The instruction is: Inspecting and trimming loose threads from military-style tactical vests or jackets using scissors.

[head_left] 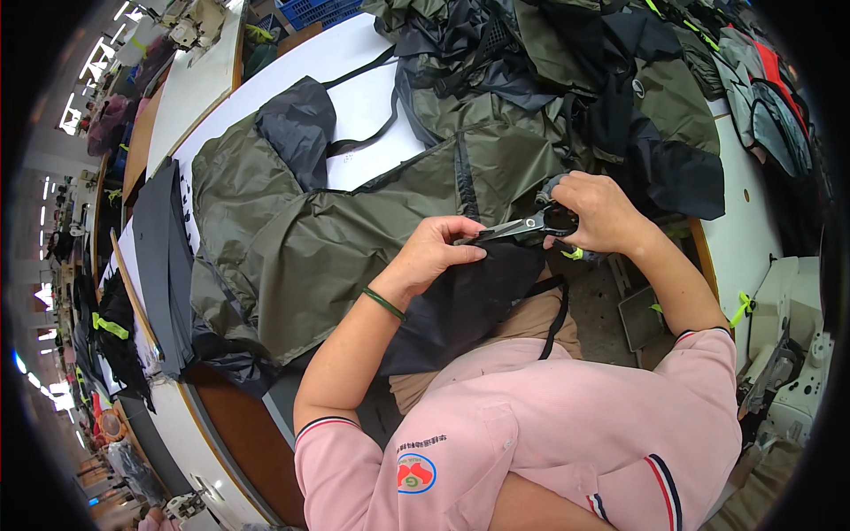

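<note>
A large olive-green and black garment piece (345, 234) lies across the white table and hangs over its near edge toward my lap. My left hand (443, 248) pinches the fabric at its dark edge, thumb and forefinger pressed together. In my right hand (595, 212) is a pair of scissors (518, 227) with dark handles, fingers wrapped round them. The blades point left and their tips reach the fabric right by my left fingertips. Whether a thread lies between the blades is too small to tell.
More green and black garments (531, 53) are heaped at the back of the white table (257, 84). Long dark grey strips (162, 265) lie at its left edge. A white sewing machine (797, 380) stands at the right, and a blue crate (320, 11) sits beyond the table.
</note>
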Demonstrator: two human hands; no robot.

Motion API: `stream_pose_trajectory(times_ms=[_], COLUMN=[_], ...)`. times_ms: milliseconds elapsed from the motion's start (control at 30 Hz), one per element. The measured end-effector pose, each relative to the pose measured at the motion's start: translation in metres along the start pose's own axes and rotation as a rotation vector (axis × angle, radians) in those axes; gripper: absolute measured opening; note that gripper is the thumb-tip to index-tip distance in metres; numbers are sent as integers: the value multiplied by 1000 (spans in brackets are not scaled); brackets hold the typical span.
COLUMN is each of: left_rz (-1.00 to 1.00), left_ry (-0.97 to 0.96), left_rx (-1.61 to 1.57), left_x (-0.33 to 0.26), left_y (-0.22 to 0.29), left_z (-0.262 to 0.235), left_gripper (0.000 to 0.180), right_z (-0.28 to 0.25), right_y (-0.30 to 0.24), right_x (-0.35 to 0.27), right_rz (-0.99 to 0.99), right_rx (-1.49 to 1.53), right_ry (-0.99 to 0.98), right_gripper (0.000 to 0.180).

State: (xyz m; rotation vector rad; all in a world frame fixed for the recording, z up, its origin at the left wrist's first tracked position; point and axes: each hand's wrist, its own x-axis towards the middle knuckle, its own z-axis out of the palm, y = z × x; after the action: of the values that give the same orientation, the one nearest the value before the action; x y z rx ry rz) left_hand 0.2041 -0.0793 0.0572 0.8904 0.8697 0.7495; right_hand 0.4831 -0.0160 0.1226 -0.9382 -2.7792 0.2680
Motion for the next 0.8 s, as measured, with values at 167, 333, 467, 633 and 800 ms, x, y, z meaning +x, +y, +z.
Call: stream_pose_trajectory(times_ms=[167, 333, 467, 633, 800], left_rz=[-7, -27, -11, -9, -16], left_ry=[-7, -7, 10, 1, -11], left_rx=[21, 47, 54, 30, -1], left_x=[0, 1, 1, 1, 1], left_y=[3, 3, 5, 5, 4], left_z=[1, 2, 4, 3, 2], left_gripper=[24, 26, 26, 25, 24], right_z=[5, 4, -3, -4, 1], right_y=[6, 8, 2, -1, 3], right_x=[-4, -2, 1, 0, -1], right_rz=[-35, -83, -49, -13, -12], right_rx=[-23, -5, 3, 1, -12], right_ry=[32, 83, 12, -27, -12], right_gripper=[49, 51, 51, 52, 50])
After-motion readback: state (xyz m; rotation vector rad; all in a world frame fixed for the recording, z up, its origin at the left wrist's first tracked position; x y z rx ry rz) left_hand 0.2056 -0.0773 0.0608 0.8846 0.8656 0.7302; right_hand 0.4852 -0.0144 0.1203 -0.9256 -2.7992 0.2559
